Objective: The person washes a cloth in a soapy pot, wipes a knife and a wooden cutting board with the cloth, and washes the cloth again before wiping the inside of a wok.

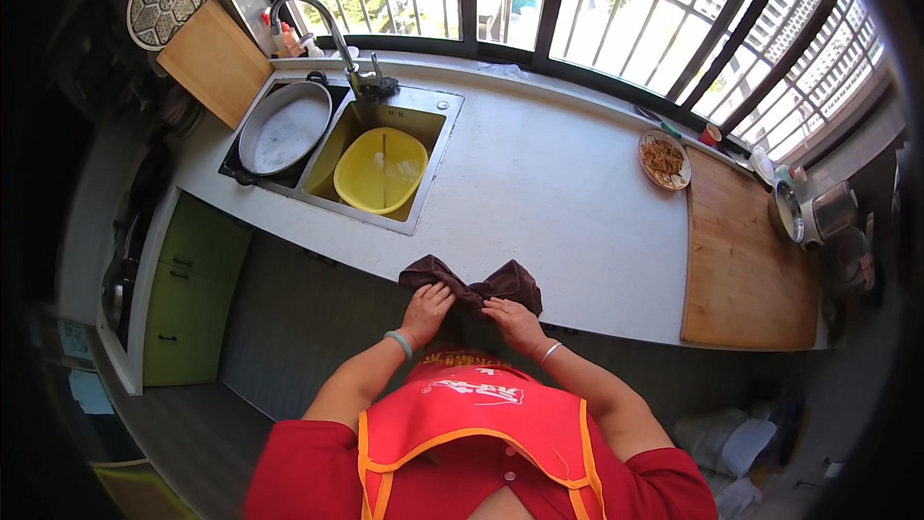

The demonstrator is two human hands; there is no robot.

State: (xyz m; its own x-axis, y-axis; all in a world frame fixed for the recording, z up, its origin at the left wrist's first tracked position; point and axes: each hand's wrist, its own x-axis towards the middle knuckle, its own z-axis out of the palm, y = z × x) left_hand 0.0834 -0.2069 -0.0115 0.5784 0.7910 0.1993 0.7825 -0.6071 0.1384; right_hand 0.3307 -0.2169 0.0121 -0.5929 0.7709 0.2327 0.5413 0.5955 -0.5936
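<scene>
A dark brown cloth (473, 290) is bunched in the middle at the front edge of the white countertop (520, 180). My left hand (429, 310) grips its left part, the fingers laid over the fabric. On the right part my right hand (514, 321) has hold of it too, close to the other hand. Both ends of the cloth flare outward above my fingers. My thumbs and the cloth's underside are hidden.
Left on the counter, a double sink (438, 191) holds a yellow basin (354, 173) and a large pan (285, 126) under a curved faucet (336, 22). To the right are a plate of food (664, 160), a wooden board (751, 267) and a metal pot (785, 211). A barred window runs behind.
</scene>
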